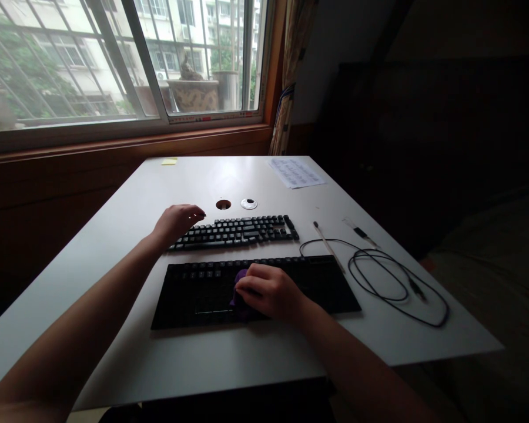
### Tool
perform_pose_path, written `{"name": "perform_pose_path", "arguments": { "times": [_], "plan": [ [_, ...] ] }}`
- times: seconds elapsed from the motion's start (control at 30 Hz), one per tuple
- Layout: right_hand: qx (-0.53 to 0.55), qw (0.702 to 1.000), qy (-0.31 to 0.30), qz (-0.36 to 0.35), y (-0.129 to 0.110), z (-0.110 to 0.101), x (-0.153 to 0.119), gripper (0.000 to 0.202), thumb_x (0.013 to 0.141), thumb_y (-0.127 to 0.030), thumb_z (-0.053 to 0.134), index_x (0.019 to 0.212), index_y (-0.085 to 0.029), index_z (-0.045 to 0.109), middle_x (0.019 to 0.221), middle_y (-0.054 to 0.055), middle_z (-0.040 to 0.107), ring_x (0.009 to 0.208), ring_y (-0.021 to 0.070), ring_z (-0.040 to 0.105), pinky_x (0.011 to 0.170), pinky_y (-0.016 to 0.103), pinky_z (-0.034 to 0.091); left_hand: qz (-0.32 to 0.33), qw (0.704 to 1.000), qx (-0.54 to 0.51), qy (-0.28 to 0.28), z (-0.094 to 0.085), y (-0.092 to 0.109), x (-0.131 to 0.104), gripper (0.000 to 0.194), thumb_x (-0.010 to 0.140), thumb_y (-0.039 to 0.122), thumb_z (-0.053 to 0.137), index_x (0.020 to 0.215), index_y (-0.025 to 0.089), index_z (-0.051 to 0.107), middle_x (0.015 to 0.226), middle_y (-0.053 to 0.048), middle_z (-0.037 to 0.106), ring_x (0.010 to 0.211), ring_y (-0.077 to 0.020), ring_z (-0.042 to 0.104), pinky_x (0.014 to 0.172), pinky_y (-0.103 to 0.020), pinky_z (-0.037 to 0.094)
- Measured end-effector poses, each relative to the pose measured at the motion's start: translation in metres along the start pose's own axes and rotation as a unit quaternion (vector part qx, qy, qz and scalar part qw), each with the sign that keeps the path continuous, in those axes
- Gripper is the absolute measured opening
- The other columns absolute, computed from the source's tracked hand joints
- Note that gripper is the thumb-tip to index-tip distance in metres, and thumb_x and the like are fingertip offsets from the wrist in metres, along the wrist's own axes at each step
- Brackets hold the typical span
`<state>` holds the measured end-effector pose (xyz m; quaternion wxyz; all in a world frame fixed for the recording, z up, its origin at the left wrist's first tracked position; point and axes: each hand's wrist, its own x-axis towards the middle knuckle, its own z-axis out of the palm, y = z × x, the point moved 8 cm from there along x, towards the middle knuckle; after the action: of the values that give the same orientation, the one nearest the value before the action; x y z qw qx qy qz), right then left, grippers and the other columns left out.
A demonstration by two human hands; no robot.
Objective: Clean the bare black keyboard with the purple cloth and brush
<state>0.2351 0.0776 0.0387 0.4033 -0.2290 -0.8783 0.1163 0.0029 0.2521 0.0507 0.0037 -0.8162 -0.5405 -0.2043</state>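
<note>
A black keyboard base (180, 299) lies near the front of the white table, with keycaps only along its upper rows. My right hand (273, 291) grips a purple cloth (239, 294) against the middle of the base. Behind it, loose dark keycaps (255, 229) are laid out in rows like a keyboard. My left hand (178, 223) hovers over the left end of these rows, fingers bent toward the right; whether it pinches something small is not clear.
A black cable (379, 294) is coiled on the right, near a thin brush (328, 247) and a small black-handled tool (360, 232). Farther back are a round hole (223, 204), its cover (248, 204), written paper (297, 173) and a yellow note (169, 161).
</note>
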Motion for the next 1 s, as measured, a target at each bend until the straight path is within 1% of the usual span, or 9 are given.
{"name": "perform_pose_path", "arguments": {
  "times": [0.07,0.17,0.27,0.4,0.5,0.53,0.67,0.83,1.0],
  "plan": [
    [-0.002,1.000,-0.001,0.001,0.001,0.001,0.000,0.007,0.095,-0.021,0.065,0.095,-0.020,0.071,0.084,0.003,0.064,0.072,0.0123,0.061,0.067,0.023,0.052,0.012,0.998,-0.059,0.015,-0.004,0.005,-0.011,0.020,0.094,0.037,0.067,0.101,0.024,0.080,0.097,-0.005,0.082,0.083,-0.0215,0.075,0.077,-0.030,0.055],
    [-0.002,1.000,-0.004,0.004,0.001,0.002,0.000,0.006,0.094,-0.020,0.065,0.095,-0.019,0.071,0.084,0.003,0.064,0.072,0.0122,0.061,0.067,0.023,0.052,0.015,0.984,-0.177,0.031,-0.005,0.012,-0.031,0.028,0.092,0.045,0.068,0.099,0.021,0.079,0.090,-0.006,0.081,0.077,-0.0222,0.075,0.075,-0.032,0.057],
    [0.001,1.000,-0.008,0.007,0.001,0.002,0.000,0.006,0.095,-0.020,0.065,0.095,-0.019,0.071,0.085,0.003,0.064,0.072,0.0120,0.061,0.068,0.023,0.053,0.006,0.965,-0.262,0.027,-0.002,0.024,-0.051,0.034,0.089,0.050,0.069,0.097,0.019,0.079,0.093,-0.008,0.081,0.081,-0.0241,0.076,0.078,-0.035,0.060],
    [-0.006,1.000,-0.012,0.011,0.001,0.003,0.001,0.007,0.096,-0.021,0.064,0.095,-0.020,0.071,0.085,0.003,0.064,0.072,0.0121,0.061,0.068,0.023,0.053,-0.005,0.953,-0.304,0.004,-0.005,0.051,-0.077,0.028,0.087,0.046,0.073,0.096,0.020,0.081,0.094,-0.007,0.082,0.084,-0.0239,0.076,0.079,-0.033,0.061],
    [-0.011,1.000,-0.017,0.009,0.001,0.003,0.001,0.007,0.096,-0.020,0.064,0.094,-0.019,0.071,0.084,0.003,0.064,0.072,0.0122,0.061,0.068,0.023,0.052,-0.020,0.942,-0.334,-0.031,-0.008,0.071,-0.094,0.024,0.090,0.041,0.072,0.102,0.022,0.081,0.099,-0.006,0.082,0.088,-0.0232,0.076,0.081,-0.032,0.060],
    [-0.013,1.000,-0.020,0.009,0.001,0.004,0.000,0.008,0.095,-0.020,0.064,0.094,-0.019,0.071,0.084,0.003,0.064,0.072,0.0124,0.061,0.068,0.024,0.052,-0.025,0.939,-0.343,-0.032,-0.010,0.076,-0.099,0.022,0.091,0.039,0.072,0.101,0.021,0.081,0.098,-0.006,0.081,0.088,-0.0228,0.076,0.082,-0.031,0.059],
    [-0.015,0.999,-0.025,0.014,0.003,0.006,-0.001,0.008,0.096,-0.020,0.063,0.095,-0.020,0.071,0.085,0.003,0.064,0.073,0.0126,0.061,0.068,0.024,0.052,-0.036,0.928,-0.368,-0.035,-0.012,0.088,-0.108,0.019,0.089,0.036,0.074,0.098,0.021,0.080,0.094,-0.004,0.080,0.084,-0.0212,0.074,0.077,-0.029,0.057],
    [-0.012,1.000,-0.025,0.013,0.002,0.005,0.000,0.007,0.095,-0.020,0.064,0.095,-0.019,0.072,0.086,0.003,0.065,0.073,0.0124,0.061,0.069,0.024,0.052,-0.041,0.929,-0.366,-0.024,-0.008,0.091,-0.112,0.019,0.089,0.037,0.075,0.100,0.022,0.080,0.095,-0.004,0.080,0.085,-0.0215,0.073,0.077,-0.030,0.056],
    [-0.014,0.999,-0.024,0.016,0.003,0.005,0.000,0.008,0.095,-0.020,0.064,0.095,-0.019,0.072,0.085,0.003,0.065,0.073,0.0129,0.062,0.068,0.024,0.053,-0.014,0.925,-0.380,-0.020,-0.005,0.096,-0.115,0.017,0.092,0.035,0.073,0.100,0.021,0.079,0.095,-0.005,0.078,0.087,-0.0207,0.072,0.078,-0.029,0.056]
  ]
}}
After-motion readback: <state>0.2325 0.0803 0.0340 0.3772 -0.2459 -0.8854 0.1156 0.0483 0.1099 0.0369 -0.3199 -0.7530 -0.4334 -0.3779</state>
